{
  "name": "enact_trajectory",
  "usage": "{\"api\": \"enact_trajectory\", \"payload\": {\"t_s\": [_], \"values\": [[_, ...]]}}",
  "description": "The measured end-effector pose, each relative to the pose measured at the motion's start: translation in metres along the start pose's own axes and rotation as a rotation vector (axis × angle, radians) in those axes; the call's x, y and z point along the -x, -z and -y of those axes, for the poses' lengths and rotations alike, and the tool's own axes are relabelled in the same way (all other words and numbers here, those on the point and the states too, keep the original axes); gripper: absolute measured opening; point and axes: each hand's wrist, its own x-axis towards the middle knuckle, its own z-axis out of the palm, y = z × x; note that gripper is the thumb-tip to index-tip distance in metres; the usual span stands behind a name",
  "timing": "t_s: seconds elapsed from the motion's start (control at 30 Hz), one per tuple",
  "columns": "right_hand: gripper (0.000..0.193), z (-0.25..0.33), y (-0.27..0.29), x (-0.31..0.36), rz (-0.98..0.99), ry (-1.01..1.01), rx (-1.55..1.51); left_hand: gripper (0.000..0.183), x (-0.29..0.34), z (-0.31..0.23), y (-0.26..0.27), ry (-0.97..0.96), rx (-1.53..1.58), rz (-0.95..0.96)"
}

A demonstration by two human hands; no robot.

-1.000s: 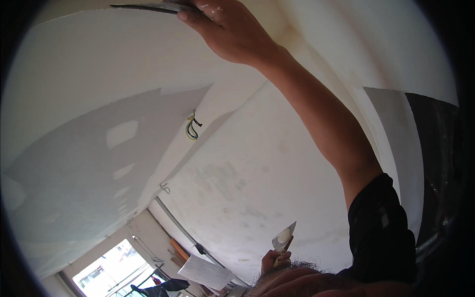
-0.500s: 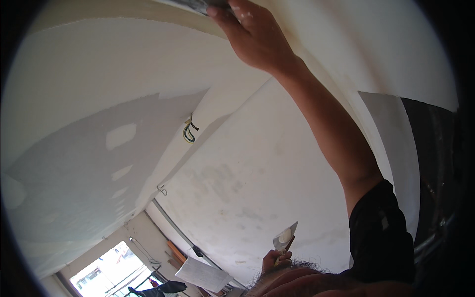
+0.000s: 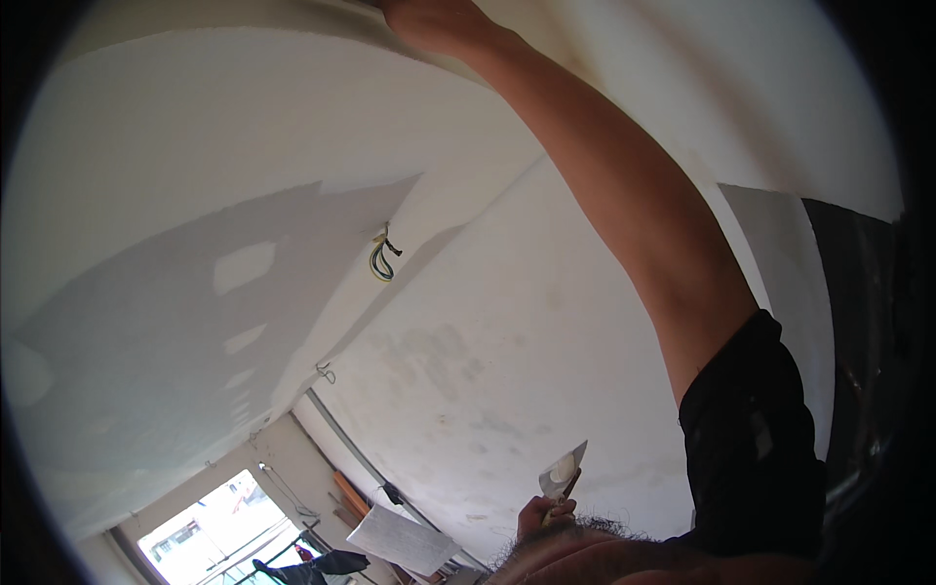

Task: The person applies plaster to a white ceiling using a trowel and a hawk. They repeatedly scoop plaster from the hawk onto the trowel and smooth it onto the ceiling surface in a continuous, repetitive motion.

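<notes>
My right arm stretches up across the view from its black sleeve, and my right hand (image 3: 429, 21) is at the upper edge, close to the pale ceiling surface (image 3: 322, 88). Its fingers are mostly cut off by the frame. A dark sliver beside them is all that shows of the flat trowel it grips, seen better half a second ago. Low in the middle, my left hand (image 3: 536, 514) is closed round the handle of a putty knife (image 3: 577, 454). That blade points up and carries a lump of white filler (image 3: 562, 472).
A loop of green and yellow wires (image 3: 381, 261) hangs from the ceiling edge. Grey board with whitish patches (image 3: 244, 266) lies to the left. Beyond are a bright window (image 3: 210, 526), a metal rail (image 3: 346, 439), a white sheet (image 3: 402, 538) and dark cloth (image 3: 336, 563).
My right hand has moved up and left, carrying the trowel almost wholly out of view. My left hand and the putty knife have hardly moved.
</notes>
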Motion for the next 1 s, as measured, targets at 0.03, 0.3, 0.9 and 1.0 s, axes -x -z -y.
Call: {"api": "enact_trajectory", "payload": {"t_s": [0.03, 0.3, 0.9, 1.0], "values": [[0.034, -0.003, 0.001, -0.001, 0.011, -0.021, 0.003, 0.080, -0.001, 0.002, -0.001, -0.016, -0.010, -0.005], [0.034, -0.007, -0.008, -0.008, 0.001, 0.009, 0.014, 0.081, 0.002, -0.004, 0.024, 0.024, -0.008, 0.091], [0.040, 0.000, -0.006, 0.002, 0.071, 0.035, -0.050, 0.082, -0.001, -0.010, 0.028, 0.052, -0.018, 0.144], [0.040, 0.008, 0.006, 0.009, 0.112, 0.080, -0.038, 0.082, -0.002, -0.008, 0.024, 0.001, -0.012, 0.049]]}}
